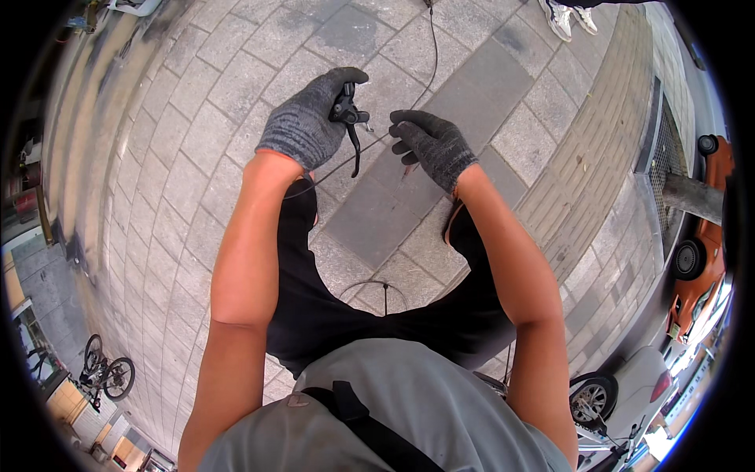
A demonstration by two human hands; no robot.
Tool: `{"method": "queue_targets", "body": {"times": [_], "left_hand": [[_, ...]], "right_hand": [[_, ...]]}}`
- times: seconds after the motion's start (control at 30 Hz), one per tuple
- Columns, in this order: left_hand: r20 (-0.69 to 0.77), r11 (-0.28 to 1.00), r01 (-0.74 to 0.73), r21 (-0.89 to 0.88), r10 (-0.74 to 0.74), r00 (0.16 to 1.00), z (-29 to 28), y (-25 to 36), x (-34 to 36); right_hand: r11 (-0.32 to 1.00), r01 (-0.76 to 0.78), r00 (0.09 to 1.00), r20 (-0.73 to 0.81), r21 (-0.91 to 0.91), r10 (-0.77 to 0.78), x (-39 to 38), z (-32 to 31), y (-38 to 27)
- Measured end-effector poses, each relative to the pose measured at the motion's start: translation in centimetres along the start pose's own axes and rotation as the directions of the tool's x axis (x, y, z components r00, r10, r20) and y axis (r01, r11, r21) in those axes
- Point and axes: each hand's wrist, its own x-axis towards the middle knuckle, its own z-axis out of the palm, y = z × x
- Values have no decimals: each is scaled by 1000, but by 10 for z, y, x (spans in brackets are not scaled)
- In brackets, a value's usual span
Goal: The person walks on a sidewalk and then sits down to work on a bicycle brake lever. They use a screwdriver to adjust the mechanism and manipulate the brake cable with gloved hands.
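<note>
My left hand (305, 118), in a grey knit glove with a dark thumb, is closed around a black bicycle brake lever (346, 110). The lever's blade hangs down beside the palm. To its right, my gloved right hand (435, 148) is closed, its fingers curled and its fingertips pointing toward the lever. Something thin and reddish (406, 169) pokes out below those fingers; its kind is unclear. A thin black cable (435, 59) runs down from the top edge, passes by the right fingertips and continues behind the lever toward my left knee. Whether the right fingers touch it, I cannot tell.
Grey paving (220, 118) lies under my hands, with a ribbed strip (590, 181) on the right. A person's white shoes (560, 20) stand at the top right. Orange (700, 267) and white cars (629, 385) are parked at the right; a bicycle (106, 370) stands lower left.
</note>
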Motion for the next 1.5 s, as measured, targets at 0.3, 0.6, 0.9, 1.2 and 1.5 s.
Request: {"method": "queue_targets", "body": {"times": [0.3,0.6,0.9,1.2,1.5], "left_hand": [[-6,998,-26,-51,25,1000,8,-6,3],[22,998,-32,-48,33,999,6,1,1],[23,998,-43,-39,43,999,7,-2,1],[11,996,-43,-83,44,999,9,-2,3],[15,995,-8,-95,10,1000,3,5,0]], "right_hand": [[996,-72,982,179,54,61,-12,26,-32],[982,-86,976,213,170,48,-9,24,-29],[989,-84,988,143,119,67,-8,24,-29],[980,-82,985,162,182,52,-11,27,-32],[954,-77,985,170,290,28,-8,25,-24]]}}
